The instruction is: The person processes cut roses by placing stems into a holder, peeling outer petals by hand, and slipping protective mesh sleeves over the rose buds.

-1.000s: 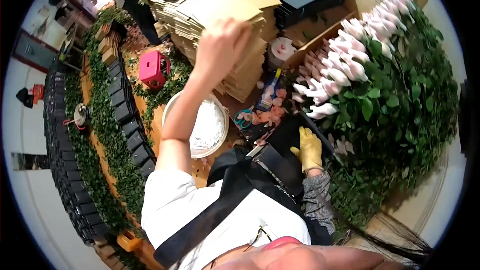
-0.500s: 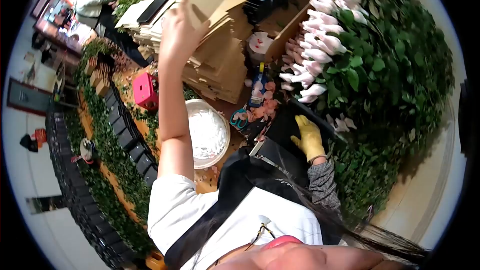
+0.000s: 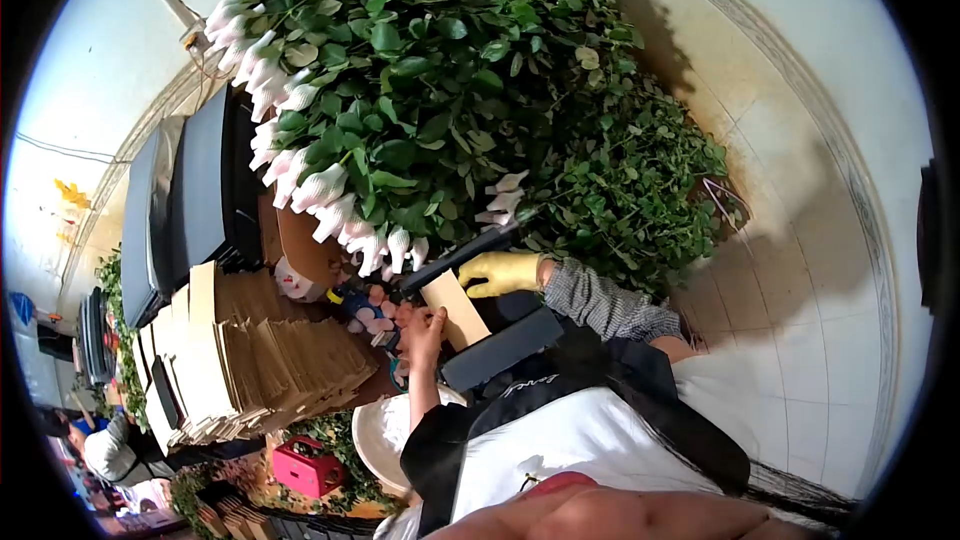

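Observation:
My left hand (image 3: 425,335), bare, is closed on the near left edge of a brown cardboard piece (image 3: 456,310). The cardboard sits in a black box (image 3: 515,308) in front of my body. At its right side, my right hand (image 3: 500,273) wears a yellow glove. Its fingers are stretched out over the box, close to the cardboard; whether they touch it I cannot tell. A black flap (image 3: 502,350) of the box lies nearest my apron. Flowers in white-pink sleeves (image 3: 325,190) with leafy stems (image 3: 450,70) are heaped just beyond the box.
Stacked cardboard pieces (image 3: 270,365) stand to the left, with a dark phone (image 3: 163,390) on them. Large black boxes (image 3: 205,190) are behind. A white basin (image 3: 375,440), a pink stool (image 3: 307,467) and loose petals (image 3: 375,315) are nearby. Another person (image 3: 115,450) is at the far left.
My view has turned to the right. My left hand has come from the cardboard stack to the black box with a cardboard piece. My gloved hand stays at the box.

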The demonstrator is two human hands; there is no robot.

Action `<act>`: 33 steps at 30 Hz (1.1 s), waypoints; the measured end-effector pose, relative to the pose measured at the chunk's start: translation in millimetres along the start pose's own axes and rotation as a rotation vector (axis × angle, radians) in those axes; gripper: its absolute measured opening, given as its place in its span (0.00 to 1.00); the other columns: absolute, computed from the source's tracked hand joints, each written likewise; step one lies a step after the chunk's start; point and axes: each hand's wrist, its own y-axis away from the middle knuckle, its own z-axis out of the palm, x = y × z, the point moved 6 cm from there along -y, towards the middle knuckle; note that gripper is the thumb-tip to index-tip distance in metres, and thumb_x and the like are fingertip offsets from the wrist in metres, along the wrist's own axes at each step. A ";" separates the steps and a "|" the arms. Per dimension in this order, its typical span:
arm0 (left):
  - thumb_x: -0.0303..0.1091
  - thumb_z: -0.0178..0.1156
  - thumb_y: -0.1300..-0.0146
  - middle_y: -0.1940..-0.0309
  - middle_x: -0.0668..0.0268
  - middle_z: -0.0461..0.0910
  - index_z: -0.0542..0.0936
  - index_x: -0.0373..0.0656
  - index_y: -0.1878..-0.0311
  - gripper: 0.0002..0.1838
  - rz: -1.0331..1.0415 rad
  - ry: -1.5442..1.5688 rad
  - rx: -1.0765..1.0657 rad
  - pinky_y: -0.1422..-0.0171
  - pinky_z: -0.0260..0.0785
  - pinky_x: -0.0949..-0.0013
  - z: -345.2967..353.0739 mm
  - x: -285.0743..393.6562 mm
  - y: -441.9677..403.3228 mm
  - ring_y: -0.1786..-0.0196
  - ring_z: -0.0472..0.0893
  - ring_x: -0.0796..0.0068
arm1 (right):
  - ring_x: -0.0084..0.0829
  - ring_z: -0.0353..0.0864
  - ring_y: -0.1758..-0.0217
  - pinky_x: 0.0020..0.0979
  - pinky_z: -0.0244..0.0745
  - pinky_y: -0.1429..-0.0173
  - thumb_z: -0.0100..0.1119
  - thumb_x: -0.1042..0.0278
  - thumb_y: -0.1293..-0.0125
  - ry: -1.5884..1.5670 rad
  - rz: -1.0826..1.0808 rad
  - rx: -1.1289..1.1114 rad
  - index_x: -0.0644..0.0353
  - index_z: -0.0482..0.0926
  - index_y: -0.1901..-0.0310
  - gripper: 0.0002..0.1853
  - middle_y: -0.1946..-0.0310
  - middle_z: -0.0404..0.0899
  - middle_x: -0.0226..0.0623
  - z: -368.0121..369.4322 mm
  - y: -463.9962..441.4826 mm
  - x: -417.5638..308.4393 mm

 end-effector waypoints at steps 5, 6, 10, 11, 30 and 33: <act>0.47 0.68 0.32 0.72 0.68 0.78 0.77 0.36 0.61 0.21 0.244 -0.251 0.171 0.69 0.67 0.70 -0.5 10.4 0.3 0.72 0.73 0.79 | 0.46 0.82 0.44 0.42 0.76 0.39 0.69 0.58 0.41 0.239 -0.107 0.076 0.61 0.78 0.42 0.27 0.42 0.80 0.45 4.6 -0.9 -24.7; 0.46 0.68 0.32 0.73 0.65 0.80 0.78 0.36 0.62 0.20 0.253 -0.285 0.202 0.68 0.70 0.66 -1.2 12.3 -0.3 0.73 0.76 0.74 | 0.46 0.82 0.45 0.43 0.77 0.39 0.72 0.58 0.44 0.341 -0.195 0.108 0.63 0.76 0.41 0.31 0.42 0.79 0.45 20.0 -6.0 -24.3; 0.40 0.69 0.36 0.75 0.55 0.83 0.79 0.36 0.65 0.15 0.306 -0.993 0.276 0.66 0.76 0.60 -5.6 56.4 10.2 0.73 0.84 0.57 | 0.37 0.84 0.49 0.37 0.78 0.48 0.72 0.62 0.49 0.830 0.077 -0.042 0.57 0.80 0.49 0.24 0.49 0.81 0.35 42.4 -12.1 -38.7; 0.37 0.69 0.38 0.74 0.51 0.83 0.81 0.36 0.65 0.13 0.319 -1.039 0.261 0.63 0.77 0.58 -3.3 81.5 21.2 0.68 0.86 0.51 | 0.35 0.84 0.47 0.37 0.77 0.47 0.69 0.64 0.48 0.889 0.104 -0.015 0.56 0.81 0.49 0.22 0.50 0.82 0.33 51.7 -15.9 -30.0; 0.43 0.78 0.55 0.68 0.59 0.84 0.82 0.41 0.64 0.20 0.414 -1.291 -0.060 0.65 0.79 0.63 77.2 67.6 62.6 0.68 0.87 0.59 | 0.38 0.77 0.32 0.38 0.70 0.27 0.61 0.66 0.29 0.140 -0.195 0.774 0.59 0.75 0.35 0.23 0.36 0.78 0.43 -247.6 -14.3 -122.4; 0.43 0.78 0.55 0.68 0.60 0.84 0.82 0.42 0.64 0.20 0.432 -1.315 -0.044 0.65 0.79 0.63 79.5 72.6 67.7 0.68 0.87 0.60 | 0.44 0.81 0.43 0.45 0.75 0.37 0.63 0.71 0.37 1.102 0.031 0.957 0.60 0.71 0.34 0.28 0.47 0.82 0.45 -303.1 -67.4 -93.9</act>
